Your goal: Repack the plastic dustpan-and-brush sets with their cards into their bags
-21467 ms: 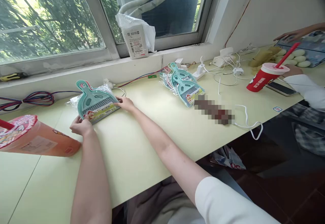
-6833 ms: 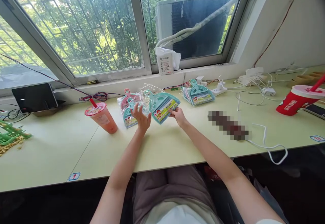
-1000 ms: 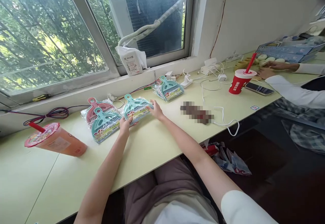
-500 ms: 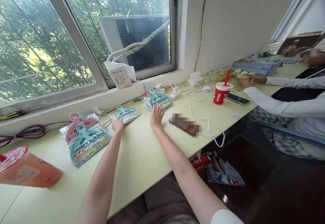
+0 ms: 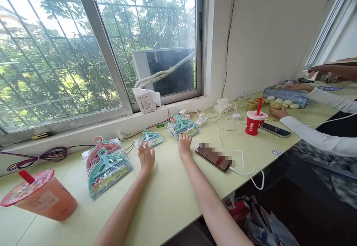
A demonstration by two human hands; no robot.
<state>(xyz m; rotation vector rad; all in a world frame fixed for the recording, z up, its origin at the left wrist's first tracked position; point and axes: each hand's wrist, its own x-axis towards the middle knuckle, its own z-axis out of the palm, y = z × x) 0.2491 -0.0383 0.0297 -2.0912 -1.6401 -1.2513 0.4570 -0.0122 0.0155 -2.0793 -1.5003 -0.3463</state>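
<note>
My left hand is open, its fingers spread at the near edge of a wrapped turquoise dustpan and brush set. My right hand has its fingers bent over the near edge of a small pile of wrapped dustpan and brush sets, with turquoise on top; the thumb is partly hidden. To the left, another turquoise set in clear film overlaps a pink set. All of them lie flat on the pale table.
A large orange drink cup stands at front left. Right of my right hand lie a phone and its white cable. Further right are a red cup, another phone, a co-worker's hand holding a roundish item, and a blue box.
My left hand has let go of the single dustpan set and spread its fingers. My right hand's fingers, stretched out before, have bent at the pile's edge. The view has tilted up.
</note>
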